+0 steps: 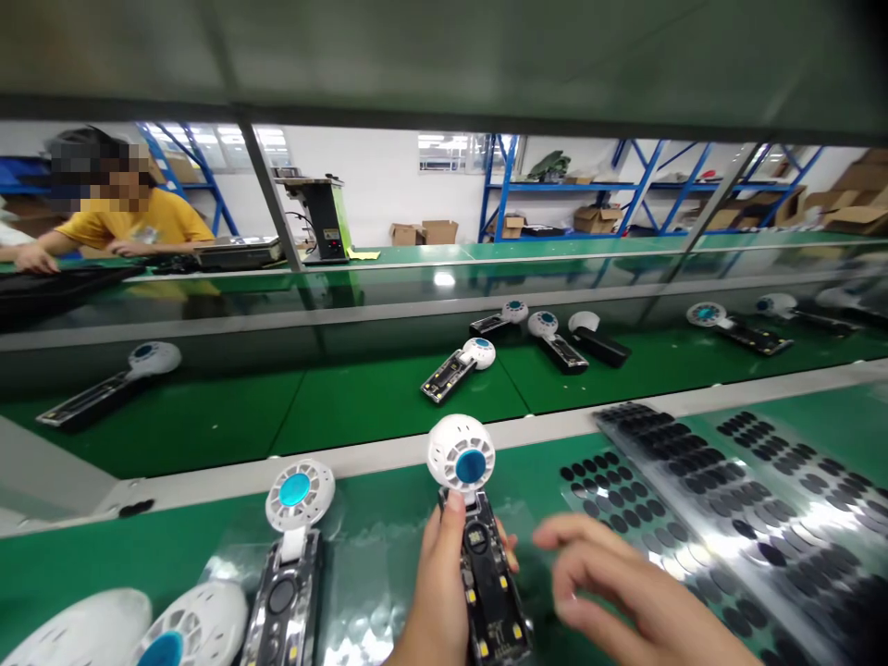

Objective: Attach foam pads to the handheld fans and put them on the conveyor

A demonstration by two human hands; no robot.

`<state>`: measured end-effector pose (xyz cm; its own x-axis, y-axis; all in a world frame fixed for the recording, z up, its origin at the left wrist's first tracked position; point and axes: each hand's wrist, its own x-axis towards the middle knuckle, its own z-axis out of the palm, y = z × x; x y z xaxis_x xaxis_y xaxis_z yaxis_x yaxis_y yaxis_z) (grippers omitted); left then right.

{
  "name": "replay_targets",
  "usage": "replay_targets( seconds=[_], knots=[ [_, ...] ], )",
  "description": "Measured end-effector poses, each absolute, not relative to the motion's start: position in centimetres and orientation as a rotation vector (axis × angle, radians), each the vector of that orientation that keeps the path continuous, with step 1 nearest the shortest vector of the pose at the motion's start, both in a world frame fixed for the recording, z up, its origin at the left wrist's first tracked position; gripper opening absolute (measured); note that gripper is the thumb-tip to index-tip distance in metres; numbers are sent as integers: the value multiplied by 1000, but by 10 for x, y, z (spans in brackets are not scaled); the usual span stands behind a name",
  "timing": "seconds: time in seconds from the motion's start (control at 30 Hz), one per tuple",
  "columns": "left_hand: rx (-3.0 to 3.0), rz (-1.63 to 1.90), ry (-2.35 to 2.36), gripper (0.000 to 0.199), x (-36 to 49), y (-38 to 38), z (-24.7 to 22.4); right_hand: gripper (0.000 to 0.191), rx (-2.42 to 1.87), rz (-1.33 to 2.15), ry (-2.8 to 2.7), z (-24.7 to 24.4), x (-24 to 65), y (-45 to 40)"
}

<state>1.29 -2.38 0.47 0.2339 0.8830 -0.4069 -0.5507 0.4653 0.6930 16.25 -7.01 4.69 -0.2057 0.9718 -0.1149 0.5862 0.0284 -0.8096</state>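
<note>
In the head view, my left hand (438,583) grips a handheld device (486,564). It has a white round vented head with a blue disc and a black body with small yellow parts and a round recess. The thumb lies along the body near the neck, and fingertips show on the far side. To the right, my right hand (610,578) hovers apart from the device, its fingers bent and spread, with nothing visible between them. A similar device (284,573) lies on clear film to the left. Beyond my right hand are clear sheets of black round stickers (614,486).
Several similar devices (458,368) lie on the green conveyor belt (347,407) behind a pale rail (388,455). More white heads (198,624) are at lower left. A co-worker in a yellow shirt (166,217) is across the line. An overhead panel (444,65) spans the top.
</note>
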Motion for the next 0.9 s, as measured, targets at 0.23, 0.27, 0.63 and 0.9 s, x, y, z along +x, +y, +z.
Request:
replay_targets(
  seconds=[0.23,0.27,0.63,0.9],
  knots=[
    [444,1119,923,42,13,-25,6,15,-1530,1146,-1806,61,126,-24],
    [434,1134,929,40,14,-25,6,15,-1547,1118,-1830,60,125,-23],
    [505,1088,1057,46,10,-23,-3,15,-1613,974,-1973,54,125,-24],
    [551,1171,1132,38,11,-21,-10,17,-1637,893,-1959,56,119,-25]
  ],
)
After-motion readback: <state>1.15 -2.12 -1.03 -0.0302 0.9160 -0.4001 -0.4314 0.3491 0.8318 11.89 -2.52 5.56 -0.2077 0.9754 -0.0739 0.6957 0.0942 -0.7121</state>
